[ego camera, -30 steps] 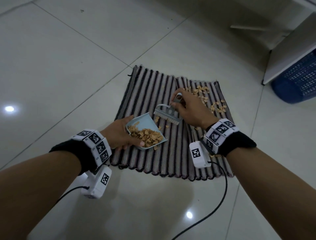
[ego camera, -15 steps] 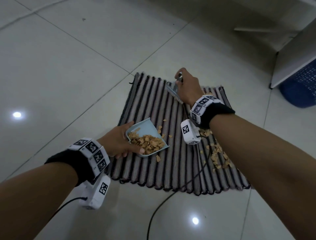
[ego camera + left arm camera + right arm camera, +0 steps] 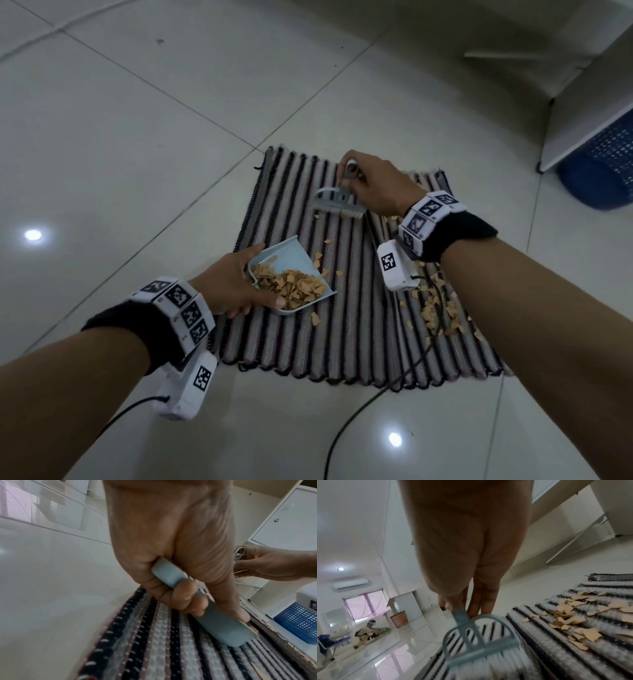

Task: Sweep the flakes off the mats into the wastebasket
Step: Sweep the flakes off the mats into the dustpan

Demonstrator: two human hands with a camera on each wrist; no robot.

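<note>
Sweeping is partway done — the left hand (image 3: pixel 229 284) grips the pan (image 3: pixel 291 270), piled with flakes (image 3: pixel 435 308), and the right hand (image 3: pixel 376 186) pinches the brush (image 3: pixel 337 202); more litter the mat (image 3: pixel 342 342), and the basket (image 3: pixel 603 164) waits unused

Both bare forearms are extended forward, each wrist wrapped in a black band with white marker blocks. The left hand (image 3: pixel 233 284) is held at about seven o'clock, fingers curled round a pale blue plastic dustpan (image 3: pixel 291 270). The right hand (image 3: pixel 376 185), at twelve o'clock, is closed on the handle of a small pale blue hand brush (image 3: pixel 337 200).
</note>
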